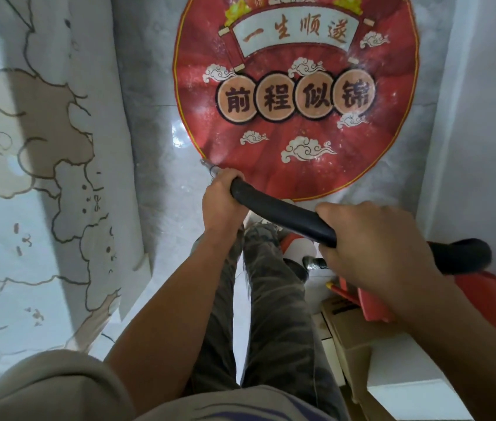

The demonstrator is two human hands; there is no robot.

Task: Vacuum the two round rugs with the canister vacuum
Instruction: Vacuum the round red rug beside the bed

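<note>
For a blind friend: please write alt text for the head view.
Seen from above, a person's left hand and right hand grip a black vacuum hose, its metal tip at the near edge of a round red rug. A cartoon-print fabric is at left.

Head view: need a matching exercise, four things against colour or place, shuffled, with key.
Things:
1. rug
2. hose
3. cardboard box
4. bear-print fabric

Descriptions:
a. black, gripped by the left hand and the right hand
b. brown, lower right of the view
c. red and round, on the floor ahead
d. pale, along the left side

Pairs: 1-c, 2-a, 3-b, 4-d
</note>
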